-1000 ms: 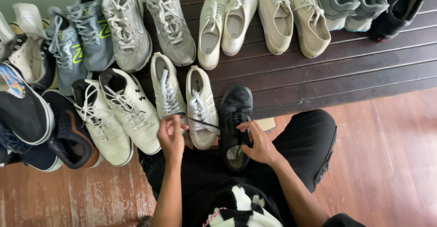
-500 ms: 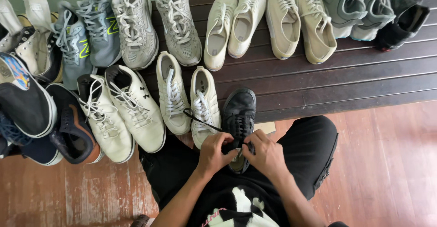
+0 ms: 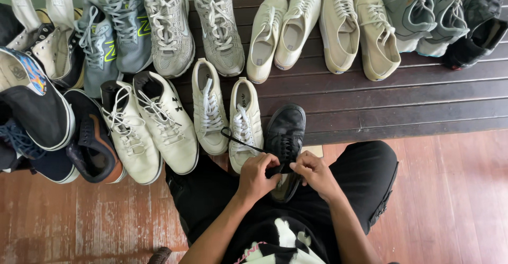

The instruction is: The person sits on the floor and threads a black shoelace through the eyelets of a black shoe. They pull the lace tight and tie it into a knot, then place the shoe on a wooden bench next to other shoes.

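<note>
1. Currently, a black shoe [image 3: 285,137] is held at the near edge of a dark wooden bench [image 3: 402,100], its toe on the boards and its heel over the lap.
2. The left hand [image 3: 257,176] is closed, fingers pinched on a black lace [image 3: 238,140] that trails toward the cream sneakers [image 3: 227,115].
3. The right hand [image 3: 316,173] is likewise curled shut on the lacing at the tongue.
4. For a sound knot, both ends are best drawn evenly and the shoe kept steady against the knee.
</note>
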